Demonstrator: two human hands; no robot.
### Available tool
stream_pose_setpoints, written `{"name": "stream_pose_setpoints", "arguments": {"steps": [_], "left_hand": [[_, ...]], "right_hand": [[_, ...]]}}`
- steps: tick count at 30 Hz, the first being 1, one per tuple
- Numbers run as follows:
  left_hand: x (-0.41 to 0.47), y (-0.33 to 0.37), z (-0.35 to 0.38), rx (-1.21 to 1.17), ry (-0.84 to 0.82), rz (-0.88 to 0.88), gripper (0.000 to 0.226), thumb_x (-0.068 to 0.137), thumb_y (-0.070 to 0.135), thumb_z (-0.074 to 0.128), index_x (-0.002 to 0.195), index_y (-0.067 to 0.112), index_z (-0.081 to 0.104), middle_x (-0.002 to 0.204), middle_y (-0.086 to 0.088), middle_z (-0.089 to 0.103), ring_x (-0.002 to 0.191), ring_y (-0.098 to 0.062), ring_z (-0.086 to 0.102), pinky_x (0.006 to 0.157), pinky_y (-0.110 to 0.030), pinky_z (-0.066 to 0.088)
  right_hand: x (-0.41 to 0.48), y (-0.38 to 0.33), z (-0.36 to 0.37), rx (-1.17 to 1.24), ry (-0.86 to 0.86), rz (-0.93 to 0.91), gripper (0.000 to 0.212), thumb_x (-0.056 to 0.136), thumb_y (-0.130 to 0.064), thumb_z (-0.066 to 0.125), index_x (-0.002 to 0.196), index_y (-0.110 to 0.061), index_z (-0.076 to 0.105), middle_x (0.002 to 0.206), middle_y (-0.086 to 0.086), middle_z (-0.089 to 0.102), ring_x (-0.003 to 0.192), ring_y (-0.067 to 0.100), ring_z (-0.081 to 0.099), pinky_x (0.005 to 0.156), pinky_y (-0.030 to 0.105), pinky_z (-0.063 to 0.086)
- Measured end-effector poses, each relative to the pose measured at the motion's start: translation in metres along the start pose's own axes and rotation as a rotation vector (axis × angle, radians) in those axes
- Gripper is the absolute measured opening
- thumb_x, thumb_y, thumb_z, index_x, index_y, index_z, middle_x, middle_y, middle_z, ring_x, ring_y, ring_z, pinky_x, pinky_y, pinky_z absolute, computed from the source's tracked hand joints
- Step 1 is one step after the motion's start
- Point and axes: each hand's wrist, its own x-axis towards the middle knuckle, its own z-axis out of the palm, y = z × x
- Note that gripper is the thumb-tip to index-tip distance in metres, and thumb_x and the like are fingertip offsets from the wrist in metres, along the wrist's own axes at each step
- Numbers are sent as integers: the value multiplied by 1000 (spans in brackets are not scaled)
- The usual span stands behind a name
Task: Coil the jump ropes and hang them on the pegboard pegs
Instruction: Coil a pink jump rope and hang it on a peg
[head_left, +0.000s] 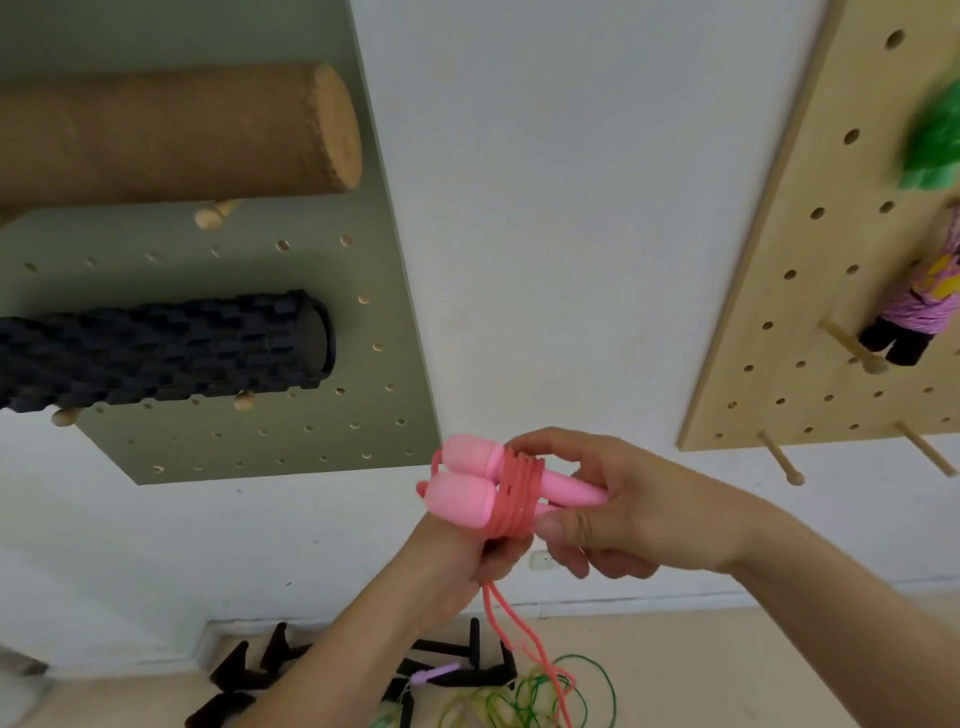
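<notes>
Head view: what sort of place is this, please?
Probably a home gym or fitness storage corner: a cork roller and a black foam roller rest on pegs of a green pegboard, and a pink jump rope has its cord wound round its handles.

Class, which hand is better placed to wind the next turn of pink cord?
Probably left: the left hand grips the loose pink cord hanging below, while the right hand holds the paired pink plastic handles.

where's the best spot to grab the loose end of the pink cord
Pinch the pink cord just under the left hand, coming from the right: there it hangs free as two strands, while lower down it crosses the green rope.
</notes>
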Motion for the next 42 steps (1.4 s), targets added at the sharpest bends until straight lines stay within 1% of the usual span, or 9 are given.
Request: {"name": "stream_pose_setpoints", "arguments": {"steps": [9,14,17,21,28,32,36,39,42], "left_hand": [[-20,-7,-7,835,234,325,20,96,28,54,79,31,64,64,10,65,47,-6,55,53,-19,43],[-25,4,-4,437,143,44,22,100,29,46,94,18,64,65,-4,67,41,-17,50,44,-22,36],[-28,5,-8,533,160,-40,10,100,31,46,102,24,53,68,-4,70,43,-15,50,48,-22,38],[-32,1,-11,1002,317,216,9,97,29,49,91,28,56,72,9,68,61,-3,57,61,-21,43],[-31,6,-8,728,381,187,16,95,25,55,108,28,64,67,8,66,57,-3,56,66,-30,51],[-44,-1,-3,1471,273,358,46,86,31,64,126,36,41,71,7,61,56,-17,50,54,-32,46],[-52,10,-14,1899,164,616,57,40,7,83,95,20,72,46,4,35,38,-15,20,40,-18,10],[-55,26,-20,1995,158,776,35,57,-3,60,82,18,73,49,3,41,39,-15,35,42,-22,15],[-53,47,-24,1948,158,831,11,77,29,70,67,25,67,48,8,43,40,-14,43,43,-20,18]], "right_hand": [[32,23,6,194,310,128,33,100,-45,43,107,-15,56,65,11,58,41,16,35,43,21,21],[51,34,23,4,503,150,26,101,-45,36,105,-19,41,59,7,61,41,18,42,40,21,28],[56,36,29,-140,611,114,29,101,-44,35,96,-16,37,67,6,62,38,8,45,41,22,36],[59,40,29,-249,679,70,32,99,-44,41,82,-18,35,71,4,53,49,17,43,51,31,39],[58,39,32,-463,764,-80,31,96,-39,51,78,-18,37,65,1,54,50,14,40,50,28,31],[54,44,25,-639,755,-82,33,98,-33,50,71,-24,32,53,-7,42,49,14,39,50,31,32],[49,44,9,-751,761,-14,40,98,-34,48,66,-26,27,50,-7,42,49,18,42,49,31,33],[51,36,9,-871,678,-39,40,99,-37,46,66,-27,26,51,-5,43,50,22,46,49,33,37],[50,26,10,-882,601,-78,40,98,-38,48,65,-26,29,50,-5,41,49,21,43,49,33,36]]}}
